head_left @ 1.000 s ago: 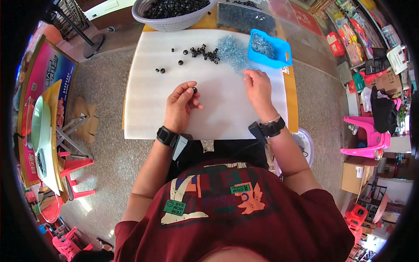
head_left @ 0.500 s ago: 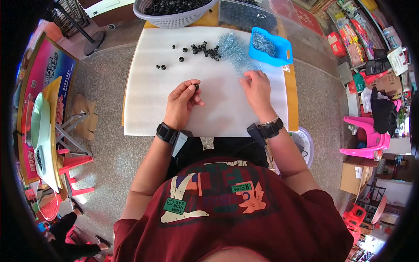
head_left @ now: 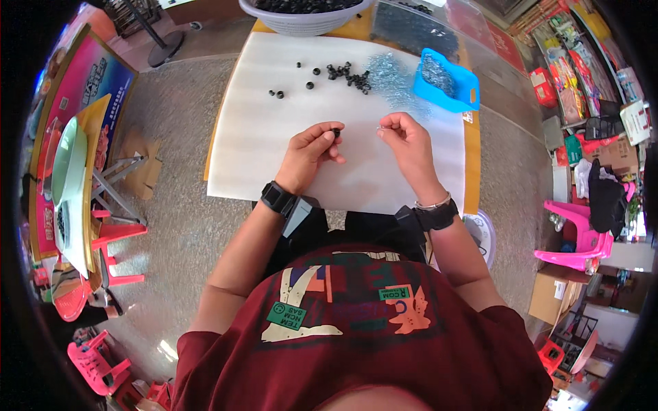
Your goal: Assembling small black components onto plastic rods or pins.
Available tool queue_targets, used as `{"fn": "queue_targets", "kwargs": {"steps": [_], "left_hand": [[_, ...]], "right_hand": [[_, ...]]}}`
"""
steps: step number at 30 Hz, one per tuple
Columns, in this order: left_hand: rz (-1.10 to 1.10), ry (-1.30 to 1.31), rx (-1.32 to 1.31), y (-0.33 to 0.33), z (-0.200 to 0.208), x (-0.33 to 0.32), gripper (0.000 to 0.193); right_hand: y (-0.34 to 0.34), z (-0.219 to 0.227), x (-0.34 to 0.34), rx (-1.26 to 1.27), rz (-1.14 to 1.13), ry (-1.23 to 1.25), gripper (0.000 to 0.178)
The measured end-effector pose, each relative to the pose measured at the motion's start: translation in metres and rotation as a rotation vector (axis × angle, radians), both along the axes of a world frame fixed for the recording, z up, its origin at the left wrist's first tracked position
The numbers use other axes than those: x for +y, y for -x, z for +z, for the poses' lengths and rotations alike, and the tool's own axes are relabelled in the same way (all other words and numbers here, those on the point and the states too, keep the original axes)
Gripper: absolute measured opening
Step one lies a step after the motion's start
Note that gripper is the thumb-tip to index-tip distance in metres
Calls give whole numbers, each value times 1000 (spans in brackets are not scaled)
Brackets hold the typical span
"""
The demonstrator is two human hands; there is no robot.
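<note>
My left hand [head_left: 308,154] is closed over the white sheet, with a small black ring-like part [head_left: 336,132] pinched between thumb and fingertips. To its right, my right hand [head_left: 410,147] pinches a tiny shiny piece [head_left: 381,128], too small to name. The two hands face each other, a short gap apart. Beyond them lie a cluster of black parts [head_left: 349,75], several loose black ones, and a spread pile of small shiny pale-blue pieces [head_left: 392,79]. A blue basket [head_left: 456,103] at the pile's right holds more of these pieces.
The white sheet [head_left: 253,151] covers a yellowish tabletop [head_left: 471,164]. At the far edge stand a grey basket [head_left: 301,26] of black parts and a clear bin [head_left: 411,31]. A pink stool [head_left: 576,233] is on the right; a side table with a green basin [head_left: 68,161] is on the left.
My right hand has drawn back from the edge of the pale-blue pile toward the left hand, a tiny piece now showing in its fingertips. The left hand keeps the black part. The view has shifted.
</note>
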State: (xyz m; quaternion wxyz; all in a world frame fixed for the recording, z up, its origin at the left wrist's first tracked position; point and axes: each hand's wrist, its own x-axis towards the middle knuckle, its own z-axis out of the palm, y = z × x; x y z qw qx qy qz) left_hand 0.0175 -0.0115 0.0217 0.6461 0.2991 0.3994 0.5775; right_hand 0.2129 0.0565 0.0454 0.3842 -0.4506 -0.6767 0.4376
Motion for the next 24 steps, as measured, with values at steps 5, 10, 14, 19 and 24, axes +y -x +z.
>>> {"fn": "queue_targets", "kwargs": {"steps": [5, 10, 14, 19, 24], "left_hand": [[-21, -28, -55, 3, -5, 0, 29], [-12, -35, -117, 4, -10, 1, 27], [-28, -42, -13, 3, -13, 1, 27], [-14, -44, -13, 3, -12, 3, 26], [-34, -43, -30, 5, -11, 3, 24]], "right_hand": [[28, 10, -9, 68, 112, 12, 10], [48, 6, -14, 89, 159, -16, 10], [51, 1, -16, -18, 151, -169, 10], [47, 6, -18, -108, 167, -312, 11], [50, 9, -17, -141, 170, -322, 13]]}}
